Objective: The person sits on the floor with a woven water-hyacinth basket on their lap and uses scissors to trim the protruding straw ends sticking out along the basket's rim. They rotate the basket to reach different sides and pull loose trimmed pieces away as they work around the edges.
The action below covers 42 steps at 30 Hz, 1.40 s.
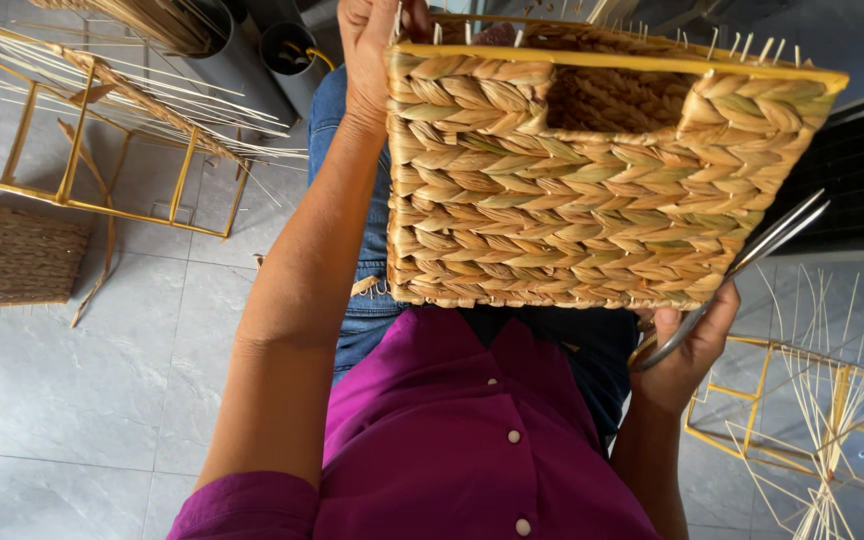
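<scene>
A woven straw basket [572,200] with a yellow wire rim and a cut-out handle hole rests on my lap, its side facing me. Thin stake ends stick up along its top edge. My left hand [372,50] grips the basket's far left corner at the rim. My right hand [687,350] sits just under the basket's lower right corner and holds metal scissors [752,260], whose blades point up and to the right along the basket's side.
A yellow wire frame with loose reeds [102,130] lies on the grey tile floor at left, above a finished woven basket [12,255]. Another yellow frame with upright stakes [822,410] stands at right. Dark tubs [287,50] sit at top.
</scene>
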Available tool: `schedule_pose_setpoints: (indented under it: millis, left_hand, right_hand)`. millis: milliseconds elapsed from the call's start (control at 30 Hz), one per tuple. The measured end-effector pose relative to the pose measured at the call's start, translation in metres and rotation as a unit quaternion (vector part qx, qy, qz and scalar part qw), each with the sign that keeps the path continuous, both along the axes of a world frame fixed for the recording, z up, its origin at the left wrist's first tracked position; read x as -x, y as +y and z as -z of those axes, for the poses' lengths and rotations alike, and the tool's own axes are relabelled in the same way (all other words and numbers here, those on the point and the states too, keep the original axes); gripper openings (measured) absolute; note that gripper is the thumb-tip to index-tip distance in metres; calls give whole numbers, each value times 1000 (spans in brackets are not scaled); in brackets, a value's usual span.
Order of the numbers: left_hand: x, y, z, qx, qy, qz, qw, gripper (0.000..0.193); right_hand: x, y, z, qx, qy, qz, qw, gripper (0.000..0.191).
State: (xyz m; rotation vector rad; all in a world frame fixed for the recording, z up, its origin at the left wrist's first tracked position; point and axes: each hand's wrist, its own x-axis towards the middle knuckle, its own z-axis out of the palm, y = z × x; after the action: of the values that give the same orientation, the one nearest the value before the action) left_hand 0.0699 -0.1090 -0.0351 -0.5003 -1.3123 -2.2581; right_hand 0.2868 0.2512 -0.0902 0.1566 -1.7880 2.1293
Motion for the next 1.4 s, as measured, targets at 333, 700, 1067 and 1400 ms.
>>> schedule_pose_setpoints:
  millis: [333, 700, 1067, 1400]
  left_hand:
    - [-2, -2, 7, 44, -30, -31, 998, 47]
    - [-5, 6, 9, 42, -89, -36, 995, 50]
    - [-9, -32, 59, 66, -57, -205, 975, 37]
    - [27, -58, 71, 179, -316, -160, 918, 83]
  right_hand:
    - [-5, 16, -7, -92, 40, 115, 988, 57]
    - [9, -7, -19, -286, 127, 206, 927, 68]
    - [29, -3, -5, -322, 86, 180, 926, 60]
    - [44, 9, 15, -309, 85, 181, 930, 65]
